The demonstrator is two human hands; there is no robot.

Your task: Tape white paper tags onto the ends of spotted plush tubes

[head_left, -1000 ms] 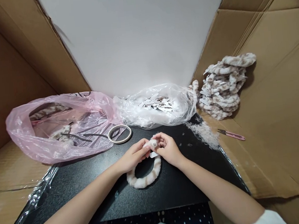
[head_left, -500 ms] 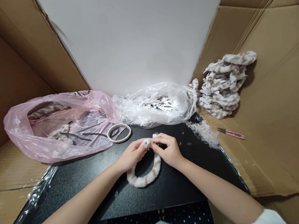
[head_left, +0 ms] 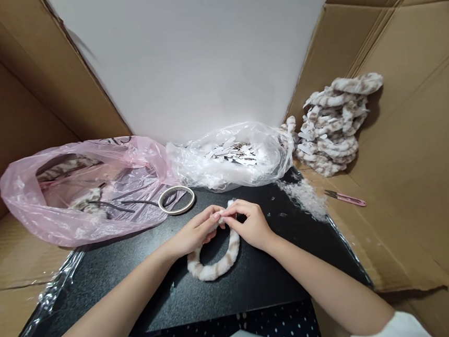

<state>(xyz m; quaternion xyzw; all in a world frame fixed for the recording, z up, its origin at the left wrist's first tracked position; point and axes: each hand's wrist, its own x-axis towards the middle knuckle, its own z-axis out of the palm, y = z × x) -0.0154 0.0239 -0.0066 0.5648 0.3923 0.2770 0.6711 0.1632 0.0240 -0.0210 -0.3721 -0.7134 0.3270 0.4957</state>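
Note:
A fluffy white and tan striped fabric tube [head_left: 216, 269] curves in a ring on the black tabletop, its upper ends between my hands. My left hand [head_left: 198, 229] pinches one end, with the fingertips covering most of it. My right hand [head_left: 248, 221] is closed at the other side of the same spot, thumb and forefinger pressed together on the fluffy tube beside the left fingertips. A small tuft of the tube sticks up behind the right fingers. What exactly lies between the fingertips is hidden.
A roll of tape [head_left: 176, 200] lies beside a pink plastic bag [head_left: 27, 206] holding fluffy pieces. Behind is a clear bag [head_left: 193, 171] of white tags. To the right are loose fluff [head_left: 305, 198], pink thread snips [head_left: 347, 198] and a pile of striped fluffy rings [head_left: 334, 127]. Cardboard walls enclose both sides.
My left thumb and fingers have closed over the tube's end, covering the small shiny round spot that showed there before. The right hand stays pinched in nearly the same place.

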